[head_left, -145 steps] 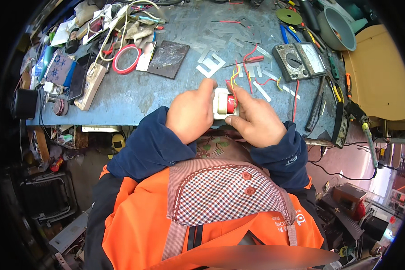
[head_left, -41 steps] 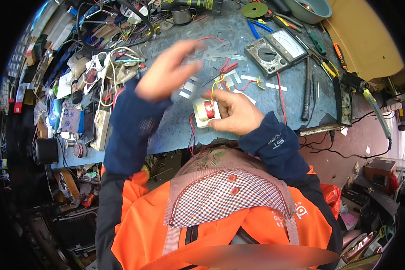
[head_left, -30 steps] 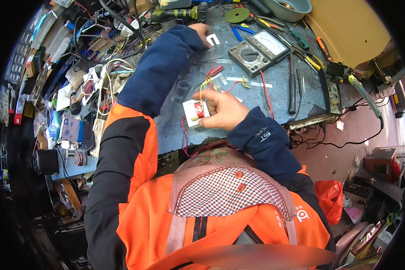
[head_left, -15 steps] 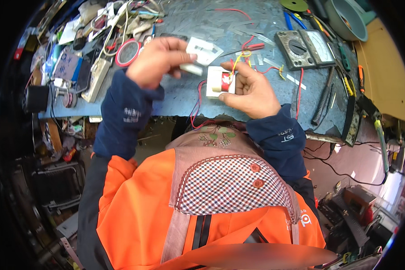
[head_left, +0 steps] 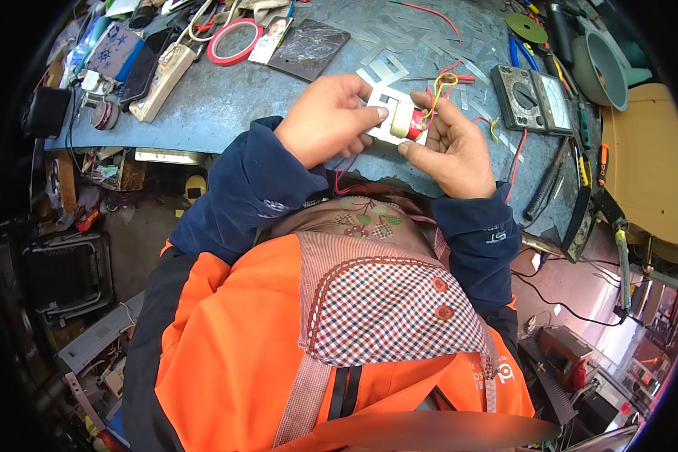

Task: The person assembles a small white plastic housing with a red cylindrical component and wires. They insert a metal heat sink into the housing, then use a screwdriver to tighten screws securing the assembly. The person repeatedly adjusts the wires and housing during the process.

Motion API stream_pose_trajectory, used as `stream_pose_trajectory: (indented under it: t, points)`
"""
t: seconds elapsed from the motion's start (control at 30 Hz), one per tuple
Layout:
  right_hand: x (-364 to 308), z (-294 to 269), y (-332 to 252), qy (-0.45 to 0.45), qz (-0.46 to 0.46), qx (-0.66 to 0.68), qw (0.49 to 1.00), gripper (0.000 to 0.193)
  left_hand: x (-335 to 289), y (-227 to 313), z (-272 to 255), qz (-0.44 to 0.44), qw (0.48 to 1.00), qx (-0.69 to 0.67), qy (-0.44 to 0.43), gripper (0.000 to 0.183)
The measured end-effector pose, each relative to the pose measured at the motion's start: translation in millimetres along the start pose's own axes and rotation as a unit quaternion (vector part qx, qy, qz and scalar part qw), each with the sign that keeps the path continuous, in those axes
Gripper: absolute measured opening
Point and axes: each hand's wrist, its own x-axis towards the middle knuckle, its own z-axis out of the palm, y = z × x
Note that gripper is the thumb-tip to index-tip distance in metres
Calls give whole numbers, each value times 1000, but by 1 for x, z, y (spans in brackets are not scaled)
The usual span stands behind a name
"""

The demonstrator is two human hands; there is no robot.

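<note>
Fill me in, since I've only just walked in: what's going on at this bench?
A person in an orange and black jacket is working with bare hands over a worn blue workbench. Their right hand grips a small cream-and-red coil block, while the left hand pinches a flat, pale sheet piece with cut-outs against it. Whether that piece is seated can't be told. A black dial multimeter lies to the right.

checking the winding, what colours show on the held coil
The coil shows red and pale cream, best in the head view.
</note>
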Motion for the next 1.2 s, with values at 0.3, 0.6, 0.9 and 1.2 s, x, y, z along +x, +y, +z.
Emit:
stream_pose_trajectory:
  t: [0.3, 0.6, 0.9, 1.2]
  points:
    - [-1, -10, -30, -78, 52, -192, 977, 85, 11, -10, 4, 271, 893, 359, 18, 51]
    - [16, -51, -66, -143, 90, -210, 963, 56, 4, 9, -4, 239, 902, 358, -23, 72]
    - [248, -87, -29, 93, -64, -525, 843, 44, 27, -11, 2, 340, 894, 292, -7, 66]
    - [327, -33, -49, -20, 132, -688, 713, 55, 27, -13, -1, 347, 890, 295, -9, 66]
